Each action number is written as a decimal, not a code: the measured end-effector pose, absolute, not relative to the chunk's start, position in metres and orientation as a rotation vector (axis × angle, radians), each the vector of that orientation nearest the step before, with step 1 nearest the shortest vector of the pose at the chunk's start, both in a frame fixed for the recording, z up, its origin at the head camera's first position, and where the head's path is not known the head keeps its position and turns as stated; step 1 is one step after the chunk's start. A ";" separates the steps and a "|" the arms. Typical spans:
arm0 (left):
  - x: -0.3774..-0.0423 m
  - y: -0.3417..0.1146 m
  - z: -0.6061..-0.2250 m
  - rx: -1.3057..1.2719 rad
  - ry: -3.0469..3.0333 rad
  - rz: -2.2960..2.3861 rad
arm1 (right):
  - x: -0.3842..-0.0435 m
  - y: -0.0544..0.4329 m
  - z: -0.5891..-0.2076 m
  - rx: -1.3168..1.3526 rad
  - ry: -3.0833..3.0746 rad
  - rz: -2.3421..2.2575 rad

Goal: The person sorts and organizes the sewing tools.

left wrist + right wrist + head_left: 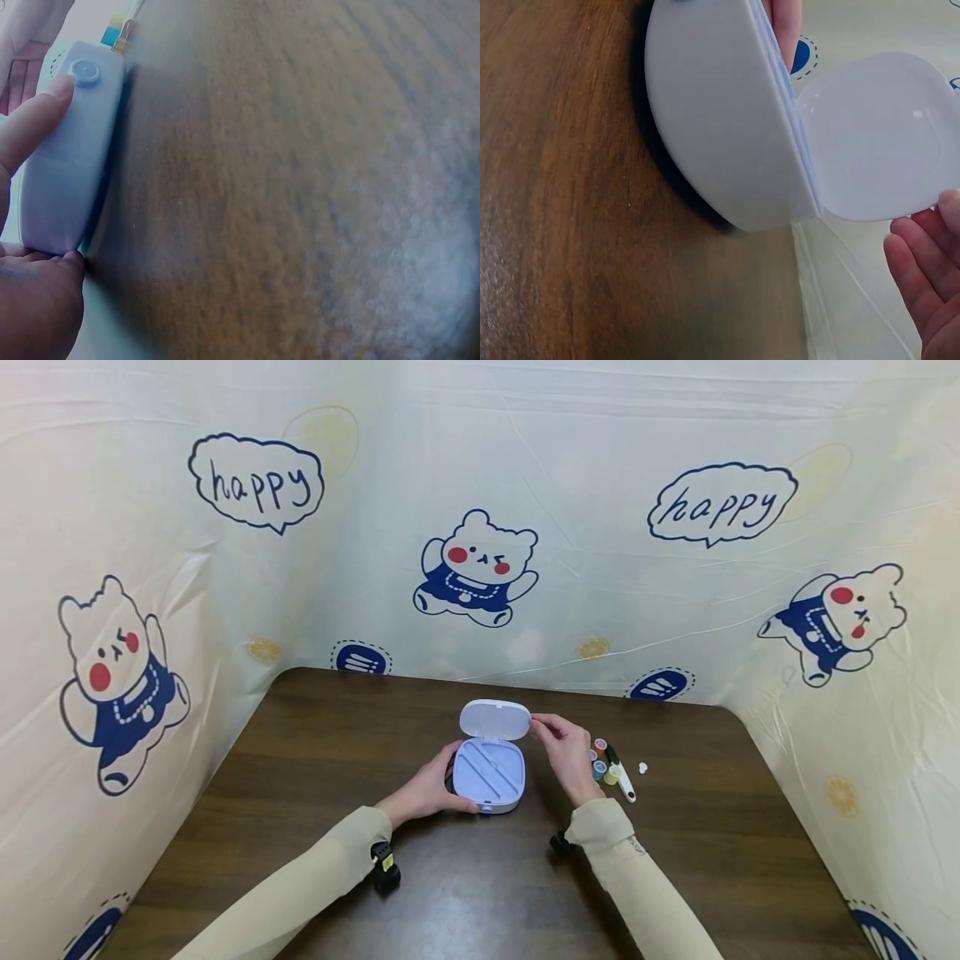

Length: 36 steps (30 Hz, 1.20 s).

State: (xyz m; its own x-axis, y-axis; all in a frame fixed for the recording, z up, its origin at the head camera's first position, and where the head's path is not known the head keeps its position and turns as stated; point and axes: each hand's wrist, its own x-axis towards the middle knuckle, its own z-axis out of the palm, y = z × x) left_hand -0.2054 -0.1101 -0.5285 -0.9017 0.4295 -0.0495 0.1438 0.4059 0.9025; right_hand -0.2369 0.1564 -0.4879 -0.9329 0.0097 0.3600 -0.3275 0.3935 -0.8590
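At the far left, a pale sheet [217, 402] hangs beside the brown tabletop [322, 760], printed with a bear [123, 693] in blue; the same sheet runs behind the far edge and down the right side. My cream left sleeve [292, 893] comes in over the near part of the tabletop, with a small black device [386, 868] at the wrist. My left hand [429, 789] grips the box [489, 777] from its left side, the thumb bent round the front, close by the round blue button [85, 73], and the fingers round the side wall.

The box sits about midway between the left and right edges of the tabletop, in from the far edge. Its pale blue inside shows diagonal grooves. The white lid [495, 720] stands raised from the side toward the far edge. My right hand [566, 752] pinches the lid's right edge between thumb and fingertips. My right sleeve [645, 885] is folded back at the wrist.

Just beyond my right hand, toward the tabletop's right edge, small thread spools [599, 768] stand close together, orange, blue and yellow among them. Next to them a black-and-white tool [626, 787] lies slanted, its black end toward the far edge. Farther right lies a small white piece [642, 767].
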 end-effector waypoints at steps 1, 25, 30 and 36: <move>-0.205 -0.110 -0.529 0.502 2.391 1.494 | -0.237 0.156 -0.488 0.275 -2.344 1.552; -0.204 -0.110 -0.528 0.464 2.389 1.482 | -0.251 0.152 -0.492 0.098 -2.472 1.553; -0.205 -0.110 -0.531 0.466 2.398 1.484 | -0.254 0.151 -0.493 0.084 -2.478 1.559; -0.205 -0.110 -0.532 0.472 2.400 1.489 | -0.255 0.150 -0.493 0.071 -2.482 1.547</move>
